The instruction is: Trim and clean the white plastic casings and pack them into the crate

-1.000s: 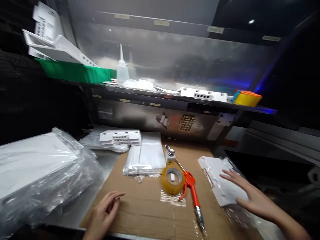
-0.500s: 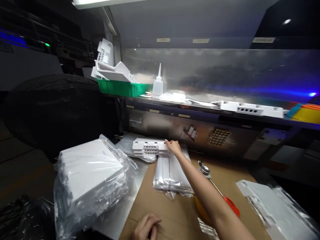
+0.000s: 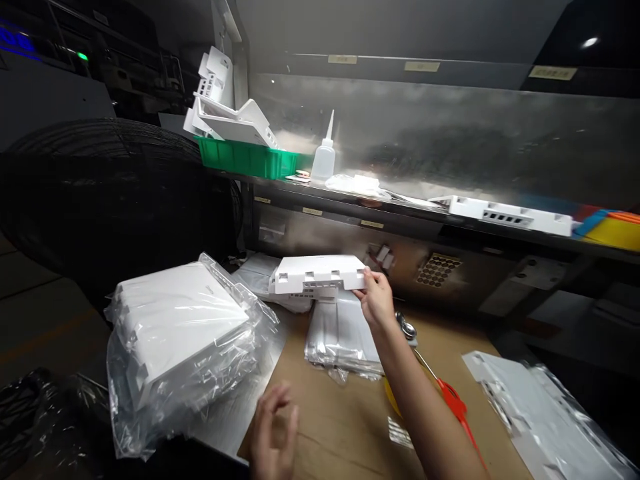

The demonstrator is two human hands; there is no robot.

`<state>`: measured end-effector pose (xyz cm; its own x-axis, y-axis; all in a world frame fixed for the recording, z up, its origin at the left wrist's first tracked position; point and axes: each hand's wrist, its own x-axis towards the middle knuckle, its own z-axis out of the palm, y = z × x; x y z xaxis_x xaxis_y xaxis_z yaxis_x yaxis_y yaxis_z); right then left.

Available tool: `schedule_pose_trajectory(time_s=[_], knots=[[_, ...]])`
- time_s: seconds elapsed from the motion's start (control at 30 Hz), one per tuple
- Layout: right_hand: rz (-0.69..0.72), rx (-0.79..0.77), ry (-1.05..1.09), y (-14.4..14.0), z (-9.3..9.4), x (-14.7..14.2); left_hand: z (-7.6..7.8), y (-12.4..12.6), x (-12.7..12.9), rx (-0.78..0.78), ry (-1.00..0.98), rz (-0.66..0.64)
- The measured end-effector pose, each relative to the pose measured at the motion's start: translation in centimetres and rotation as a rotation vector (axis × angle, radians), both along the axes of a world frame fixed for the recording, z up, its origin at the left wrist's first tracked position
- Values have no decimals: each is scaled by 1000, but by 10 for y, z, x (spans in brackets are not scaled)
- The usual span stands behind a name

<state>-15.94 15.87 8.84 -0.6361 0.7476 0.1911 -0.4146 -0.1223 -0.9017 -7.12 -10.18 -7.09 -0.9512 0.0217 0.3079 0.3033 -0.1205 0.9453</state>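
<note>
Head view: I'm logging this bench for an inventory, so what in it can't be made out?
- Tape roll: mostly hidden behind the right forearm.
- Left hand: motion-blurred and cut by the bottom edge.
- Bagged white panel at right: cut off by the frame corner.
- Shelf labels: too small to read.
- White plastic housing in the right hand: underside hidden.

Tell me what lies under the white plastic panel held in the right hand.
Under the flat white plastic panel, lifted by the right hand, lie similar white panels and clear plastic bags; their covered parts are hidden.
</note>
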Motion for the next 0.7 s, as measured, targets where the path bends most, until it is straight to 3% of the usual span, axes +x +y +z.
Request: schedule_pose_trajectory(time_s=[0.07, 0.13, 0.2, 0.27, 0.33, 0.4, 0.5, 0.57, 0.7], knots=[[-3, -49, 23, -7, -2, 48, 36, 0, -12, 384, -333, -134], [-10, -96, 27, -20, -10, 99, 74, 2, -24, 720, -557, -405], [-2, -156, 9, -38, -21, 145, 104, 2, -31, 890, -643, -641], [6, -186, -27, -54, -31, 185, 120, -2, -34, 978, -661, -733], [-2, -159, -63, -63, -38, 217, 125, -8, -34, 969, -735, -721], [-10, -89, -78, -66, -40, 244, 126, -14, -35, 863, -905, -742], [-13, 47, -84, -66, -38, 271, 130, -16, -33, 698, -1158, -979], [-30, 110, -98, -67, -37, 281, 135, -12, -26, 653, -1189, -1067], [-77, 126, -110, -68, -40, 289, 147, -1, -6, 597, -1128, -928]])
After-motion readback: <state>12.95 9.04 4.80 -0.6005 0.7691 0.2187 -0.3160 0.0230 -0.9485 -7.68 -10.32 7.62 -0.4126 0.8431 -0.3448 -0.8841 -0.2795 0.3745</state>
